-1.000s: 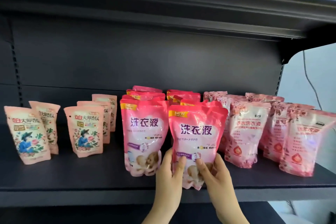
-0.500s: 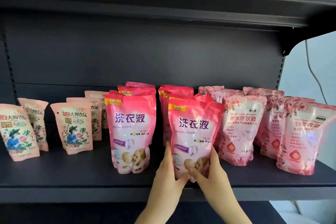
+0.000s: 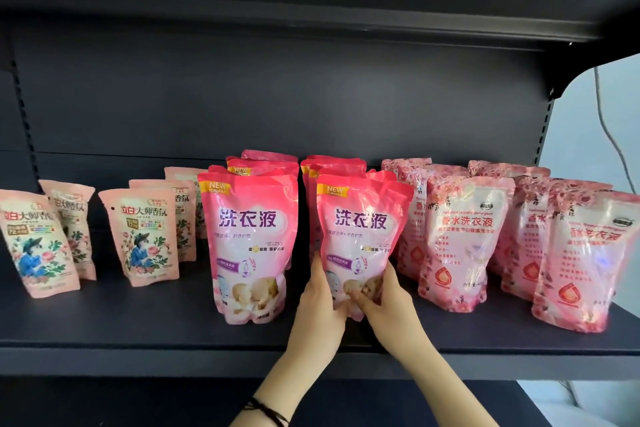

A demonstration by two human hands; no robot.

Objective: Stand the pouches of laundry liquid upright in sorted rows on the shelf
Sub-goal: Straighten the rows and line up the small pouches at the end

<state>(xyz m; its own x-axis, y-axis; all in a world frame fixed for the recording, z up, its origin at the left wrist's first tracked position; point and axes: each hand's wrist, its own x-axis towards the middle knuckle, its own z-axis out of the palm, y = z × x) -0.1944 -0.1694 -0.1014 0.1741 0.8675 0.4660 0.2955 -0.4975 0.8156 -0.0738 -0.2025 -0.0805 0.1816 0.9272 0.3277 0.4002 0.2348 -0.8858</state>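
Note:
A bright pink pouch (image 3: 360, 229) with purple lettering stands upright at the front of the right-hand pink row on the dark shelf (image 3: 138, 326). My left hand (image 3: 320, 302) grips its lower left edge and my right hand (image 3: 384, 298) pinches its bottom right corner. A matching pink pouch (image 3: 251, 239) heads the neighbouring row to the left. Several more of the same kind stand behind both.
Two rows of small pale floral pouches (image 3: 142, 236) stand at the left. Two rows of rose-patterned pouches (image 3: 464, 243) stand at the right, reaching the shelf's end. An upper shelf (image 3: 311, 10) hangs overhead. Bare shelf runs along the front edge.
The held pink pouch has gone back onto the shelf and now stands straighter in its row. Both hands stay at its base; the view has shifted slightly.

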